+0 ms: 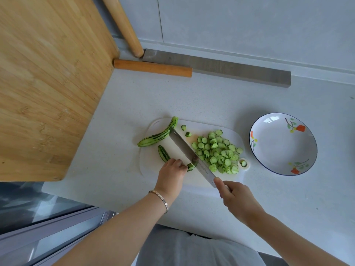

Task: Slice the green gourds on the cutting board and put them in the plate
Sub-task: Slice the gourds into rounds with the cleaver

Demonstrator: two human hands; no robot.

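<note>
**Green gourd mid-slice, plate waiting to the right**

Green-striped and firm-looking, the half-cut gourd (163, 153) lies on the white cutting board (149, 166). The curled fingers of the left hand (170, 173) pin its near end. The right hand (236, 196) is clenched round the handle of the cleaver (184, 146), whose blade crosses the gourd. The gourd should cut crisply, but its rounded skin may roll, so a hold close behind the blade seems wise. Slices (217, 152) are heaped on the board's right half. They look light and loose, probably best scooped up on the flat blade. A whole gourd (159, 134) overhangs the board's far left edge. The plate (282, 144) sits near the board's right edge, a short carry across the counter.
</note>
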